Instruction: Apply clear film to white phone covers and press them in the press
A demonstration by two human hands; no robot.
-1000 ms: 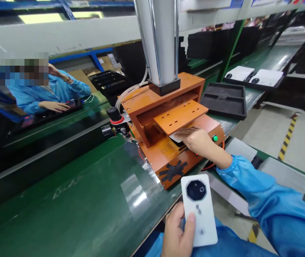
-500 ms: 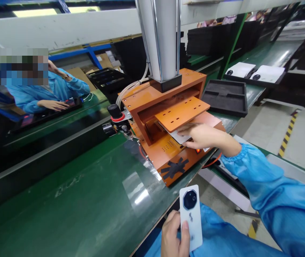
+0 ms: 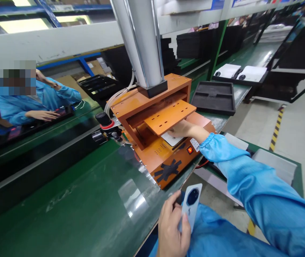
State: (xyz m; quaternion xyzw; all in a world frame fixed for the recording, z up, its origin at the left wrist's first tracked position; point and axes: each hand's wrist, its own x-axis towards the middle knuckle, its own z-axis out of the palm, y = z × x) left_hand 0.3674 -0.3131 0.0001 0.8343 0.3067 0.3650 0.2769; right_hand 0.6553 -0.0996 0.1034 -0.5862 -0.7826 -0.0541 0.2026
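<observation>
In my left hand [image 3: 172, 226], low in the view, a white phone [image 3: 191, 210] is gripped with its back and round dark camera ring showing. It stands tilted, the thumb across its lower part. My right hand [image 3: 180, 129] reaches under the raised orange plate [image 3: 170, 116] of a press [image 3: 147, 157]. There it touches a white phone-sized panel [image 3: 171, 140] lying on the press bed. The plate hides most of that hand's fingers, and the far part of the panel is covered too.
A red-lit switch [image 3: 190, 150] is on the press front. Behind it stands a black two-compartment tray [image 3: 213, 109]; another tray [image 3: 256, 82] carries white phones. A black-and-red regulator [image 3: 103, 120] juts out left. Across the green bench [image 3: 74, 200], a person in blue [image 3: 58, 96] sits.
My right hand has moved further in under the orange plate, over the white panel. The phone in my left hand has turned and tilted to the right. The camera view has shifted slightly.
</observation>
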